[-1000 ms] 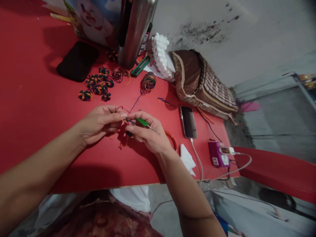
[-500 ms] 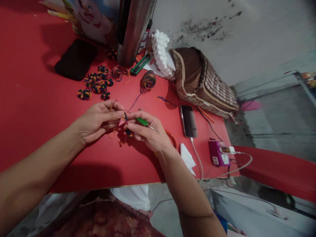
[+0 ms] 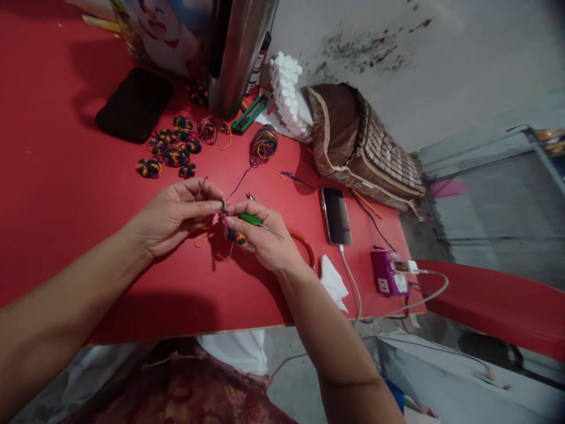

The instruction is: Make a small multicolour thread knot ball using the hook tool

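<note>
Between my two hands is a small crochet piece [image 3: 236, 236] in dark blue, green and orange yarn. My left hand [image 3: 183, 213] pinches its left end with thumb and fingertips, a loose orange strand hanging by the fingers. My right hand [image 3: 260, 229] grips the other end and also keeps a green-handled crochet hook [image 3: 250, 218] lying across its fingers. A strand runs up from the piece to a ball of multicolour yarn [image 3: 263, 144]. Several finished crochet flowers [image 3: 175, 147] lie in a cluster beyond my left hand.
On the red table [image 3: 57, 194] lie a black pouch [image 3: 135, 106], a green cutter [image 3: 249, 115], a phone [image 3: 336, 216] on a cable, scissors with an orange handle [image 3: 304, 241] and white tissue [image 3: 332, 284]. A steel flask [image 3: 241, 59], brown bag [image 3: 366, 147] and purple power box [image 3: 388, 272] stand around.
The crochet piece has turned a little in my fingers, so more of its orange and dark part shows below my right thumb. Both hands stay in nearly the same place.
</note>
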The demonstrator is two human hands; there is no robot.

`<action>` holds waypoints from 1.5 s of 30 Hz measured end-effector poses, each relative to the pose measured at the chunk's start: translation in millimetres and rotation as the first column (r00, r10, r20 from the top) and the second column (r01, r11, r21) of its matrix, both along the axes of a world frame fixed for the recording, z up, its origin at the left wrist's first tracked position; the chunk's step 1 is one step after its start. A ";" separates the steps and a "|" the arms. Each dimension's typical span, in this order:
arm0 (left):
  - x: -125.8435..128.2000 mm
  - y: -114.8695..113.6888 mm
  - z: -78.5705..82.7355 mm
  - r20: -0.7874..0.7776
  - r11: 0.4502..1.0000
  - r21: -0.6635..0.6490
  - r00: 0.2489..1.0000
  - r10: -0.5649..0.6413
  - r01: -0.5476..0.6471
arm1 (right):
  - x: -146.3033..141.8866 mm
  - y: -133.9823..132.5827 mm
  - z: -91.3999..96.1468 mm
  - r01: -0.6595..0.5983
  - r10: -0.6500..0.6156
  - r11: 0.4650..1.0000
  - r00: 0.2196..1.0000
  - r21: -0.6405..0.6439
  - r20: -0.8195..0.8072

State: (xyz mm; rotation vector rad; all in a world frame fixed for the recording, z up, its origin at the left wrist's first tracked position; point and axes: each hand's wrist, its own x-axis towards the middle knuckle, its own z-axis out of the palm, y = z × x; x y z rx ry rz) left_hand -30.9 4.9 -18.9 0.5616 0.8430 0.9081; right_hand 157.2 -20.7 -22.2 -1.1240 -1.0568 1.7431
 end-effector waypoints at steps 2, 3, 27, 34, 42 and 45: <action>0.1 -0.9 0.6 0.006 1.000 0.003 1.000 -0.019 0.019 | -0.8 -0.4 1.5 0.006 -0.007 1.000 1.000 0.028 0.030; 0.0 -1.2 0.8 0.007 1.000 0.007 1.000 -0.029 0.028 | -1.0 -0.8 1.8 0.003 -0.005 0.999 0.999 0.040 0.040; 4.6 -4.9 -3.0 0.028 0.996 0.078 0.999 -0.038 0.036 | 0.9 -7.2 -0.2 -0.057 -0.032 0.945 0.964 0.321 0.264; 7.3 -5.7 -3.2 -0.009 0.997 0.026 0.997 -0.079 0.079 | -2.1 -6.1 -5.5 -0.217 -0.197 0.714 0.850 0.666 0.488; 7.7 -6.6 -2.2 -0.060 0.996 0.045 0.995 -0.077 0.080 | -5.0 -6.8 -8.6 -0.304 -0.282 0.588 0.792 0.750 0.542; 5.9 -5.7 -1.1 -0.061 0.997 0.032 0.996 -0.064 0.066 | -2.3 -6.6 -7.0 -0.262 -0.272 0.643 0.801 0.720 0.534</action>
